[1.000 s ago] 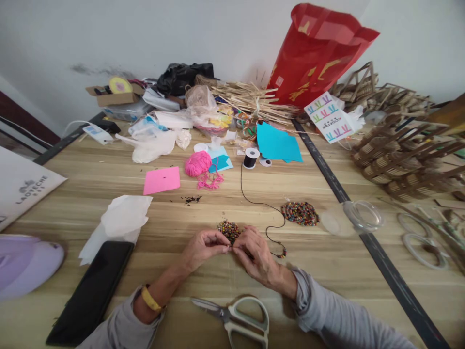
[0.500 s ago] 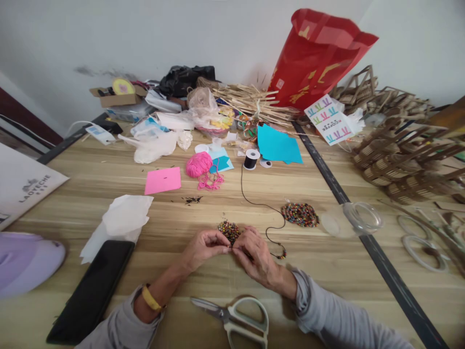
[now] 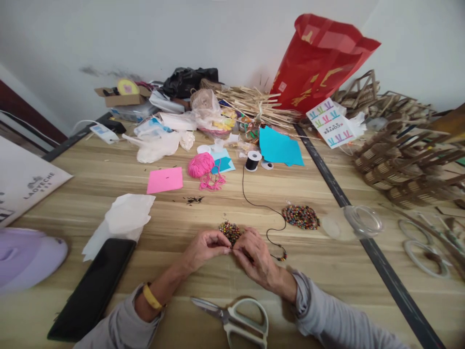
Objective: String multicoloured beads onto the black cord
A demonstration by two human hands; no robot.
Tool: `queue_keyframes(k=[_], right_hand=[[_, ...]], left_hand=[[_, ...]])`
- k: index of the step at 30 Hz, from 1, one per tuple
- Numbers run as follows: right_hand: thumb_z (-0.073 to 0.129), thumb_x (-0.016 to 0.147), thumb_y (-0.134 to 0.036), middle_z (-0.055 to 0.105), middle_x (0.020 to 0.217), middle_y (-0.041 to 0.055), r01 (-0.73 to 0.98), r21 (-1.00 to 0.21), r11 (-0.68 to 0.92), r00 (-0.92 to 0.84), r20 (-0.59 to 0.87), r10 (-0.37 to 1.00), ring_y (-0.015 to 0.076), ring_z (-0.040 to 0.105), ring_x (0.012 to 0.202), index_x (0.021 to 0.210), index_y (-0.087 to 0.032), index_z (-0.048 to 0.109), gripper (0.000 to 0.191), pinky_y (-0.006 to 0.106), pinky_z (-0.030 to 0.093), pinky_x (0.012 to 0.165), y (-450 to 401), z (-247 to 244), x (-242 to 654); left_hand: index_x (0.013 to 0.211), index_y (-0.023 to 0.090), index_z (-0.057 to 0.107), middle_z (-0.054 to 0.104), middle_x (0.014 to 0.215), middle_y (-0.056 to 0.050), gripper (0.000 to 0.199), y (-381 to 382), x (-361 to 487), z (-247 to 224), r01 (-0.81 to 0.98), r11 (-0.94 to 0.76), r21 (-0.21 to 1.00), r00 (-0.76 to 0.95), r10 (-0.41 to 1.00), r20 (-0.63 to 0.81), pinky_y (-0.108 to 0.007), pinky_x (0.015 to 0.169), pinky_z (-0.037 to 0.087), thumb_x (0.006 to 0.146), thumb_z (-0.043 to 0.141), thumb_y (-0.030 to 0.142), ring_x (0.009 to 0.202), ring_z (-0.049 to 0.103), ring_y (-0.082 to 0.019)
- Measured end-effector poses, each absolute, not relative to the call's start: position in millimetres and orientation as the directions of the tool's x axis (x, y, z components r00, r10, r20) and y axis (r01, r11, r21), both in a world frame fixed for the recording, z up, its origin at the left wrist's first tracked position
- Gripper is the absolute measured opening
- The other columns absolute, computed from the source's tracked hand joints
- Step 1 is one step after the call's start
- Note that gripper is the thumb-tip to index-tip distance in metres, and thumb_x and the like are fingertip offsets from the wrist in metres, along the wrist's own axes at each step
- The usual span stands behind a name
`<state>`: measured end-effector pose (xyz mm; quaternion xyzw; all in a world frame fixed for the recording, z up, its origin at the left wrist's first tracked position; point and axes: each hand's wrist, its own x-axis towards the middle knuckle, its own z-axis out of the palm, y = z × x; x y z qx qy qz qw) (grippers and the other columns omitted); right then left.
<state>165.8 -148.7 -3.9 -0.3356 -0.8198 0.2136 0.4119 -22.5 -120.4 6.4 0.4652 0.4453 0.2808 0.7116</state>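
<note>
Right at the near middle of the table [image 3: 163,213], your two hands almost meet, fingertip to fingertip. Your left hand [image 3: 203,248] has its thumb and forefinger brought together at the tips, and your right hand [image 3: 257,257] has its thumb and fingers pinched in close beside them; whatever sits between the tips is too small to make out. The loose beads [image 3: 229,231] lie in a little heap on the table just beyond your fingertips. The black cord [image 3: 259,205] comes off the spool [image 3: 253,161], curves down the table and passes to the left of the coiled bead strands [image 3: 301,216]. Near your right hand it carries a few threaded beads [image 3: 283,255], then goes out of sight behind that hand.

Nearer you than your hands, the scissors [image 3: 227,316] lie flat, blades pointing left. Over on your left are the black case [image 3: 92,290], partly over the crumpled white paper [image 3: 123,218], and a pink sheet [image 3: 164,180] with pink yarn [image 3: 201,165] to its right. Farther back, a red bag [image 3: 319,63] stands against the wall, and woven baskets [image 3: 399,160] crowd the right side.
</note>
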Motion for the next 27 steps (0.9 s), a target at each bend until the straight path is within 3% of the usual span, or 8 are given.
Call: queue_keyframes(k=[27], right_hand=[[0.046, 0.094, -0.015, 0.058, 0.076, 0.0018, 0.359, -0.635, 0.684, -0.446, 0.528, 0.723, 0.0158, 0.052, 0.074, 0.087, -0.02, 0.053, 0.011, 0.039, 0.041, 0.087, -148.2, -5.0, 165.4]], left_hand=[[0.072, 0.012, 0.069, 0.067, 0.068, -0.001, 0.022, -119.9, -24.6, 3.4, 0.035, 0.355, 0.934, 0.471, 0.819, -0.329, -0.023, 0.066, 0.042, 0.058, 0.08, 0.026, 0.065, 0.057, -0.012]])
